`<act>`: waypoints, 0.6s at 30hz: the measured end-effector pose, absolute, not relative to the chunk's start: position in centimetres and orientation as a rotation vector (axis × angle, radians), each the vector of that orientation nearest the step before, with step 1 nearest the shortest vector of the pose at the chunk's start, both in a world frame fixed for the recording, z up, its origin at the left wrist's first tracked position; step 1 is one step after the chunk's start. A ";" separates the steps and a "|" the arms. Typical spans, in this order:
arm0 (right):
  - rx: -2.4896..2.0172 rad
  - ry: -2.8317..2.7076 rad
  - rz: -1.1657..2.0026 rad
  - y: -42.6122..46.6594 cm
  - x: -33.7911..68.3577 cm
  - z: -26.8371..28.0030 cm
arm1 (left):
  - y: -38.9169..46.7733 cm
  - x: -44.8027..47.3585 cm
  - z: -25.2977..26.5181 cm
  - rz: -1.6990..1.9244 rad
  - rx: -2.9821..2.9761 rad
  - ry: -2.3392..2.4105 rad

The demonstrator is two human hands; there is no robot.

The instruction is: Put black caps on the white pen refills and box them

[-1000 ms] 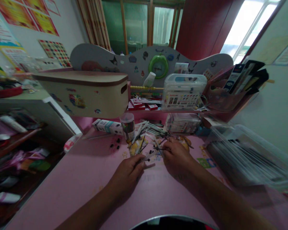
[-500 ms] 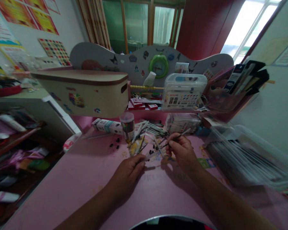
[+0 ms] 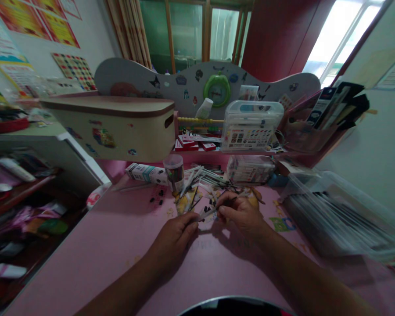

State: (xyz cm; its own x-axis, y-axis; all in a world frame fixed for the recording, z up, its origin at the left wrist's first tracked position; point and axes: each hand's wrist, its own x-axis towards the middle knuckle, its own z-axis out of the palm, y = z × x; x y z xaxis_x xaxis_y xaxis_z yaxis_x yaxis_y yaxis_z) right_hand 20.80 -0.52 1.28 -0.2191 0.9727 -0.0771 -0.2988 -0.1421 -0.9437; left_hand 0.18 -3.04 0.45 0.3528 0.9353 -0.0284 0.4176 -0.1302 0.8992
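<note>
My left hand (image 3: 181,230) pinches a whitish, see-through pen barrel (image 3: 206,214) that points right and slightly up. At the barrel's far end, my right hand (image 3: 242,215) is closed on a thin pen refill, mostly hidden by the fingers. Whether the refill sits inside the barrel I cannot tell. Behind the hands lies a pile of white pen barrels (image 3: 213,177). Small black caps (image 3: 161,193) are on the pink desk left of the pile, with more dark bits beneath the barrel.
A clear bin (image 3: 335,219) of many pen parts stands at the right. Behind the pile are a clear round tub (image 3: 174,173), a long carton (image 3: 146,173) and a clear pen case (image 3: 250,169). A cream lidded box (image 3: 118,131) overhangs the desk's back left.
My right hand has moved left and slightly down with the refill, up to the end of the barrel. My left hand stays in place, holding the barrel.
</note>
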 end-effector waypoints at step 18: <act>-0.941 -0.820 1.548 -1.4 19.3 0.3 | -3.1 0.2 0.7 0.743 1.751 1.213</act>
